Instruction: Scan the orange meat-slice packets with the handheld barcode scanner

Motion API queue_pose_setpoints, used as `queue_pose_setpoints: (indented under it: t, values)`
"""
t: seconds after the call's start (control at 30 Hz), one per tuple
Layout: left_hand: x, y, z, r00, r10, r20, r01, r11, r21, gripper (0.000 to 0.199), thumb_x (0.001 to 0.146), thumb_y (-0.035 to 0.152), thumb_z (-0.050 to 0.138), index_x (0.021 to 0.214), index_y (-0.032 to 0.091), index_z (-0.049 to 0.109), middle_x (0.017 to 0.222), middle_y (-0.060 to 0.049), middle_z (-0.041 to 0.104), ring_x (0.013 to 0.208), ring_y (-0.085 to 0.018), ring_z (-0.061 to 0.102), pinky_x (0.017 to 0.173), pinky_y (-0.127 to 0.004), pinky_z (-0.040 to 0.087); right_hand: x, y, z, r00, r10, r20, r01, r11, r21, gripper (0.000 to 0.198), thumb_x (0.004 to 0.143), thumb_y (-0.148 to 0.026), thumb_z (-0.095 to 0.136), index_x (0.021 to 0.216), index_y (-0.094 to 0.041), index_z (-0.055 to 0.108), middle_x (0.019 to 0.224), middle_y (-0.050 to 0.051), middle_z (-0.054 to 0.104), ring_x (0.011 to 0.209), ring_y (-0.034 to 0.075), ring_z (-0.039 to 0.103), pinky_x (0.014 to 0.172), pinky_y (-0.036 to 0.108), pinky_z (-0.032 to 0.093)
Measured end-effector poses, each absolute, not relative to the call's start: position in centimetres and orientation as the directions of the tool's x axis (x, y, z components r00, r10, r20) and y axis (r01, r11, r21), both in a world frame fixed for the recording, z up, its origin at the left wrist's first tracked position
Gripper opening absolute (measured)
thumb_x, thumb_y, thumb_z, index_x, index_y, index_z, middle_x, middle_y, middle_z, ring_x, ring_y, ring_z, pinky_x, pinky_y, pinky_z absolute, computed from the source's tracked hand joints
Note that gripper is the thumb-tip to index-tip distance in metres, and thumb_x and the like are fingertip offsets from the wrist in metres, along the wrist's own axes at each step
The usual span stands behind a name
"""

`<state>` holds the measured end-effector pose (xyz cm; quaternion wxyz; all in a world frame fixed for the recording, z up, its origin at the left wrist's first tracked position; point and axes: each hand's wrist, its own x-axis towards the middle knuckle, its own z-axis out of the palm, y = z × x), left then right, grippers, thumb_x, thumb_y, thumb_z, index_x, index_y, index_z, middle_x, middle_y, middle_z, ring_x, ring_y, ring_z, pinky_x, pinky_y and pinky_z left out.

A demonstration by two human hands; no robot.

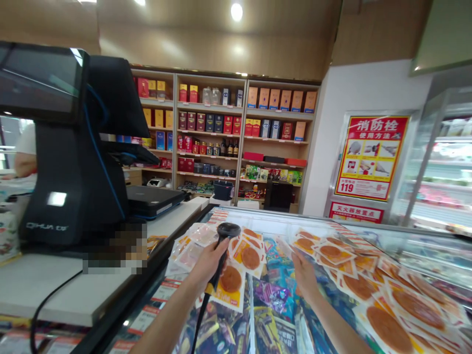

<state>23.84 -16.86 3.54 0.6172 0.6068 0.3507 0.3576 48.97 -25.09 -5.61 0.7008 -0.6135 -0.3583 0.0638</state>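
Observation:
My left hand is wrapped round the handle of a black barcode scanner, whose cord hangs down toward me. Under and beside it, flat packets with round orange-brown slices lie on the glass freezer top, along with pale clear packets. To the right, my right hand has its thumb and fingers closed on the edge of a thin pale packet, seen nearly edge-on. Its contents cannot be made out. More slice packets are spread in a pile right of that hand.
A black checkout terminal stands on the white counter at left. Colourful packs lie in the freezer beneath the glass. Shelves of boxes and bottles line the back wall. Another person's arm shows at far left.

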Motion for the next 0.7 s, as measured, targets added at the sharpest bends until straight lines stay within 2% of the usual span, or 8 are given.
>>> queue_pose_setpoints:
  t: [0.17,0.27,0.43,0.53,0.6,0.7]
  values:
    - [20.6,-15.0,3.9,0.328,0.945,0.005,-0.002,-0.004,1.000,0.039,0.060,0.056,0.047,0.063,0.017,0.045,0.045,0.004,0.046,0.038,-0.007,0.042,0.037,-0.019,0.033,44.2,-22.2,-5.3,0.540,0.639,0.548,0.519,0.260,-0.814,0.035,0.070,-0.040,0.044,0.098,-0.022,0.057,0.103,0.004,0.058,0.102,0.021,0.046,0.091,0.042,0.029]
    - [18.9,-14.2,3.6,0.253,0.967,0.011,-0.010,-0.008,1.000,0.041,0.058,0.056,0.049,0.063,0.016,0.046,0.045,0.005,0.047,0.038,-0.007,0.041,0.038,-0.019,0.033,41.4,-20.7,-5.1,0.379,0.688,0.618,0.641,0.286,-0.712,0.035,0.075,-0.035,0.037,0.103,-0.024,0.054,0.109,0.002,0.054,0.105,0.019,0.043,0.092,0.040,0.029]
    - [17.5,-13.3,2.8,0.227,0.974,-0.027,-0.018,0.032,0.999,0.042,0.054,0.055,0.053,0.061,0.014,0.049,0.044,0.003,0.049,0.037,-0.007,0.042,0.037,-0.019,0.033,39.0,-20.2,-5.3,0.266,0.794,0.546,0.798,0.136,-0.587,0.040,0.070,-0.026,0.041,0.107,-0.016,0.052,0.119,0.008,0.044,0.112,0.021,0.035,0.094,0.039,0.026]
    - [18.2,-13.8,3.0,0.255,0.966,-0.039,-0.023,0.047,0.999,0.042,0.054,0.056,0.052,0.059,0.014,0.049,0.042,0.004,0.048,0.036,-0.007,0.042,0.037,-0.019,0.034,40.1,-21.0,-4.9,0.203,0.831,0.518,0.852,0.111,-0.512,0.047,0.067,-0.024,0.043,0.113,-0.015,0.046,0.124,0.008,0.039,0.115,0.022,0.030,0.096,0.038,0.023]
    - [19.1,-14.8,3.5,0.290,0.956,-0.032,-0.033,0.043,0.999,0.040,0.055,0.055,0.053,0.058,0.015,0.048,0.042,0.004,0.048,0.036,-0.007,0.042,0.036,-0.018,0.034,42.2,-21.9,-4.1,0.223,0.820,0.527,0.887,0.053,-0.458,0.047,0.069,-0.026,0.040,0.115,-0.017,0.043,0.123,0.006,0.039,0.115,0.021,0.030,0.096,0.038,0.024]
    - [21.0,-16.8,4.2,0.385,0.923,-0.009,-0.048,0.029,0.998,0.038,0.057,0.052,0.052,0.058,0.015,0.047,0.043,0.003,0.048,0.036,-0.007,0.043,0.036,-0.018,0.033,47.3,-23.9,-2.5,0.404,0.747,0.529,0.902,-0.230,-0.365,0.045,0.071,-0.031,0.036,0.114,-0.018,0.044,0.122,0.006,0.041,0.114,0.020,0.031,0.095,0.034,0.024]
